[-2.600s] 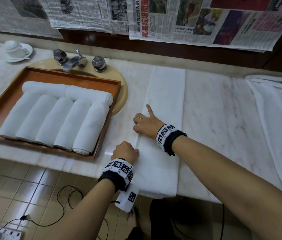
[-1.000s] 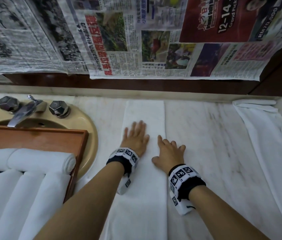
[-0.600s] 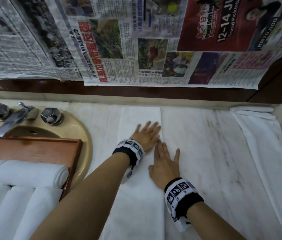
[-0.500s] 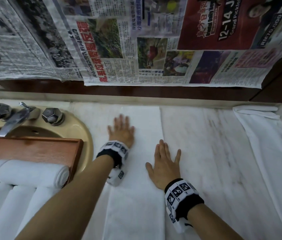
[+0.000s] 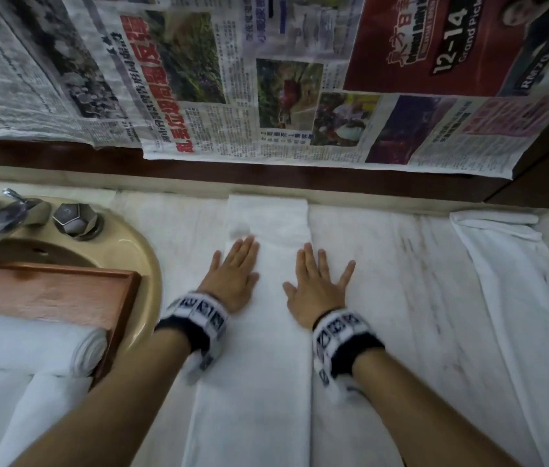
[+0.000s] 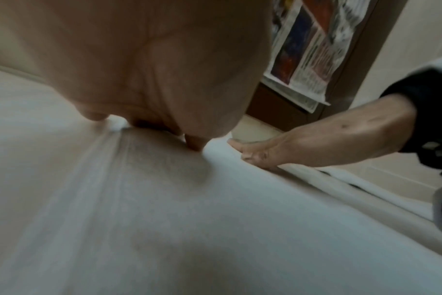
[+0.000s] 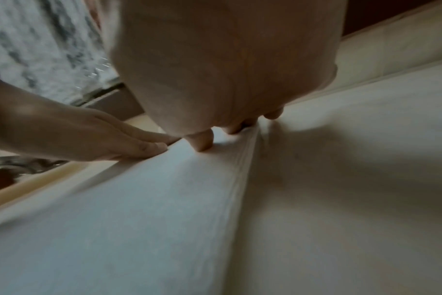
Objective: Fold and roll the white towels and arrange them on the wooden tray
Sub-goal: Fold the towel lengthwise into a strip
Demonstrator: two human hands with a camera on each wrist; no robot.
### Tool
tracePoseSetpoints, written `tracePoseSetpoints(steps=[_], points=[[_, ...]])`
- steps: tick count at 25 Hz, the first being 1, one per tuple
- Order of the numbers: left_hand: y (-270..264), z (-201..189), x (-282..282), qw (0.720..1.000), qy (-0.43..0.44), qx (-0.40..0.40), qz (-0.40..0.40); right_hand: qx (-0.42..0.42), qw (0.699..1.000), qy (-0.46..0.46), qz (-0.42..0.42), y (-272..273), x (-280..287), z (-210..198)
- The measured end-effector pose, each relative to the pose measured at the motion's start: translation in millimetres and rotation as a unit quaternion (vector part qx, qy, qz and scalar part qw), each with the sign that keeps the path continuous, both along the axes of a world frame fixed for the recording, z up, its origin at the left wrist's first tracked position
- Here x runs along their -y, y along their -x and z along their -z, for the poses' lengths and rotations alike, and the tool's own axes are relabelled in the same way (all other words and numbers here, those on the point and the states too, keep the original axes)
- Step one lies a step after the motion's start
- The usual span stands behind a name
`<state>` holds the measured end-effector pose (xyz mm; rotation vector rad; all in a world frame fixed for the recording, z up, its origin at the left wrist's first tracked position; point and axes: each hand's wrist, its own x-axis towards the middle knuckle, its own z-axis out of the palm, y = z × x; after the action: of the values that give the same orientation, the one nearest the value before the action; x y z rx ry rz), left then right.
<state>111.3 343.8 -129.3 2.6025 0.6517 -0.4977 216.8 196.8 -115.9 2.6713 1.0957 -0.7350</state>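
- Head view: the left hand point(image 5: 234, 281) and the right hand point(image 5: 317, 291) are lying palm-down on a white towel point(image 5: 266, 348) folded into a long strip, which is running from 6 o'clock to 12 o'clock across the marble desk point(image 5: 384, 298).
- Both hands' fingers are lying straight and spread, gripping nothing; they are pressing the cloth flat, probably to smooth the fold before rolling.
- Left wrist view: the left hand's fingertips point(image 6: 194, 144) are bearing on the strip near its 9 o'clock edge, and the right hand point(image 6: 303, 143) is resting at the 3 o'clock edge.
- Right wrist view: the right hand's fingers are straddling the 3 o'clock edge, some on cloth, some on desk.
- Wooden tray point(image 5: 64, 291) is sitting at 9 o'clock, over the basin point(image 5: 145, 264), already carrying rolled towels point(image 5: 30, 342); its free room cannot be judged, since most of it is out of frame.
- Spare towel point(image 5: 509, 281) is lying unrolled at 3 o'clock, well apart.
- Far end of the strip is nearly touching the wall ledge at 12 o'clock, so rolling probably has to start from one end and travel along the strip; bare desk is lying open on both sides.
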Motion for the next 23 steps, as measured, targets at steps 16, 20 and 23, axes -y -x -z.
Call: tracePoseSetpoints(steps=[16,20,23], points=[[118,-11,68,0.985,0.014,-0.01,-0.173,-0.049,0.997,-0.021,0.048,69,107,-1],[154,-2,133,0.999,0.008,0.048,0.017,-0.072,0.993,-0.051,-0.074,147,139,7],[204,8,111,0.981,-0.015,0.019,-0.192,-0.073,0.99,-0.018,0.115,130,166,6]])
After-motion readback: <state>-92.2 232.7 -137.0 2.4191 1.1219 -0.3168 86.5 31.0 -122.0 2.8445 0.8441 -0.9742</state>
